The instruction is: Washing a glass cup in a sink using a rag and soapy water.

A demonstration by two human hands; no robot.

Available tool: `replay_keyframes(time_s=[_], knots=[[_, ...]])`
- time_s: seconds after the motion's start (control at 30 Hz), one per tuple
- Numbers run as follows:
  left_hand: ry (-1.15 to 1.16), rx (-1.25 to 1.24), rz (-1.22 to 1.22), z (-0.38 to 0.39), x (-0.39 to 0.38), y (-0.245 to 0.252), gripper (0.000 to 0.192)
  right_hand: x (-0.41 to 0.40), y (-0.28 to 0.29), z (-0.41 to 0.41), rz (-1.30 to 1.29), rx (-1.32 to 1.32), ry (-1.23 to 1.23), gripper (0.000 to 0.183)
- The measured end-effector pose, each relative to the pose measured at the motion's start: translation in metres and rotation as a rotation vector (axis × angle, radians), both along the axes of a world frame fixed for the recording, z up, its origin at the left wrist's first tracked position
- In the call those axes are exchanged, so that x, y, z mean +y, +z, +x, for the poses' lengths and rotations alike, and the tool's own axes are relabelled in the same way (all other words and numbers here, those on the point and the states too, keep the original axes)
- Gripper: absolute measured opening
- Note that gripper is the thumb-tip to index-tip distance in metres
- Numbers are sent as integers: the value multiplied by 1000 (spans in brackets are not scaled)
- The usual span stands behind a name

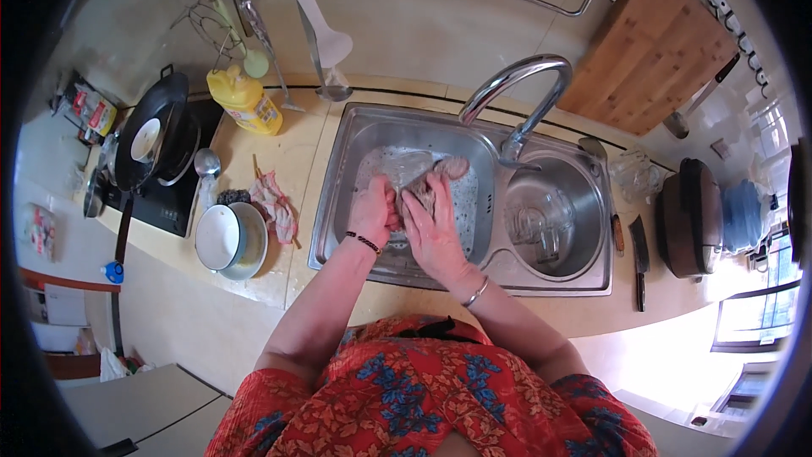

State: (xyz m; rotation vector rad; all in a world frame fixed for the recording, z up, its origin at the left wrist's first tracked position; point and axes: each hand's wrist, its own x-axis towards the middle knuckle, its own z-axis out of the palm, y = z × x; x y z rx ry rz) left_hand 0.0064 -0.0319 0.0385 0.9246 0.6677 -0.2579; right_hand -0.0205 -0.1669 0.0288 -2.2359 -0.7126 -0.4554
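Note:
Over the left basin of a stainless steel sink (342,158), both my hands grip a wet, brownish-grey cloth (419,193). My left hand (374,212), with a dark beaded bracelet at the wrist, has its fingers curled at the cloth's left side. Spread across the cloth's right side is my right hand (434,228), a silver bangle on its wrist. One end of the cloth sticks out at the upper right. Soapy suds and a clear glass item (406,165) lie in the basin below. The palm sides of both hands are hidden.
The round right basin holds clear glasses (549,228) beneath a chrome faucet (526,70). A cleaver (641,260) lies on the counter at right. At left are stacked bowls (217,238), a checked cloth (276,203), a yellow bottle (247,101) and a wok (136,146) on the cooktop.

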Motion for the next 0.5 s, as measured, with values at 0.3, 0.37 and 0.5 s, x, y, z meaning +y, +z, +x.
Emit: replay_keyframes(time_s=[0.3,0.37,0.5], knots=[[-217,-283,436,-13,10,-11,43,-7,46,70,360,692,-16,22],[-221,-335,379,-14,13,-7,42,-20,34,80,521,822,22,28],[-82,-264,178,-15,19,-5,40,-22,19,75,1230,1362,195,38]])
